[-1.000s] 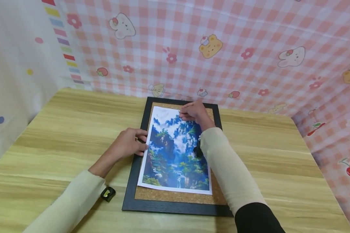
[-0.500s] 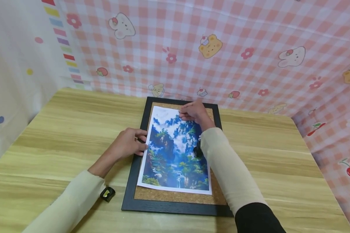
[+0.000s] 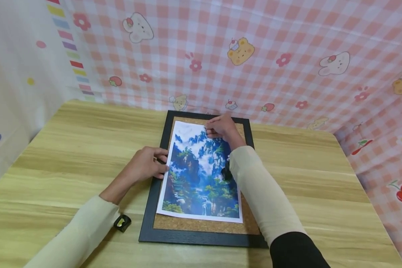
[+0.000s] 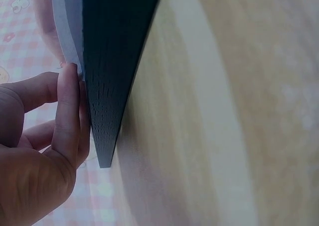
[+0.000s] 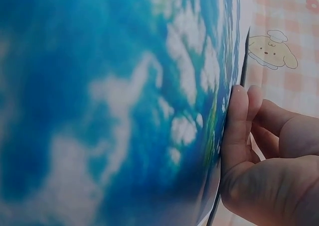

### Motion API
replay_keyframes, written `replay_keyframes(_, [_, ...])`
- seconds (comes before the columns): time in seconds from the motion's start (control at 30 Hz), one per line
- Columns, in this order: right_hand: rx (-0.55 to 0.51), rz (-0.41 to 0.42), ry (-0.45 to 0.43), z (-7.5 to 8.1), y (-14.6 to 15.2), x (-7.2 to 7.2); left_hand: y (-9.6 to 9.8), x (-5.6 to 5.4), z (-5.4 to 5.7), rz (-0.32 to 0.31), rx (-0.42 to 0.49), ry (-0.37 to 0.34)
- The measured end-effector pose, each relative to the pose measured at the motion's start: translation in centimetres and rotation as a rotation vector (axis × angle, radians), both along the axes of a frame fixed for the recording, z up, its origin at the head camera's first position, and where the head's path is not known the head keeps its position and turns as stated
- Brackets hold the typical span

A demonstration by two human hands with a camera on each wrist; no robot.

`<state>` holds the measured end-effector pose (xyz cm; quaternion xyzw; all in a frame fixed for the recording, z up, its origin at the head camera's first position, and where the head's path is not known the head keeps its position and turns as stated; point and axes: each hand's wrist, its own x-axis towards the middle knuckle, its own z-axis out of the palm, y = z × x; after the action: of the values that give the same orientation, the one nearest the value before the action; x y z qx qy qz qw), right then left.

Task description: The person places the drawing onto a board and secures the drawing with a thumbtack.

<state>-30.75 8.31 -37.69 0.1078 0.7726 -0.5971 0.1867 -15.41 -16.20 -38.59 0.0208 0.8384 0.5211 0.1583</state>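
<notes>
A print of blue mountains, trees and a waterfall (image 3: 197, 178) lies on a cork board (image 3: 201, 226) with a black frame (image 3: 187, 237). My left hand (image 3: 146, 163) reaches over the frame's left side, and its relaxed fingers touch the print's left edge. In the left wrist view its thumb (image 4: 67, 111) lies along the paper's edge. At the top of the print, my right hand (image 3: 222, 128) pinches a tiny, pin-like thing, mostly hidden by the fingertips. The right wrist view shows thumb and fingers together against the paper, close to the frame's far edge.
The board rests on a wood-grain table (image 3: 87, 149). A small black device (image 3: 122, 223) sits at the left sleeve's cuff. Behind the table hangs a pink checked cloth (image 3: 204, 44) with cartoon animals; a white dotted cloth (image 3: 16, 100) hangs at the left.
The head view has shifted very slightly. Both hands keep their places on the print, and the bright speck at the right fingertips shows less than before.
</notes>
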Motion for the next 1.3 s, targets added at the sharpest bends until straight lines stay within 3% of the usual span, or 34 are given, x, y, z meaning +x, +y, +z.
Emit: replay_keyframes(1.3, [0.022,0.004,-0.012,0.38,-0.17,0.03,0.03,-0.04,-0.16,-0.003,0.001,-0.002])
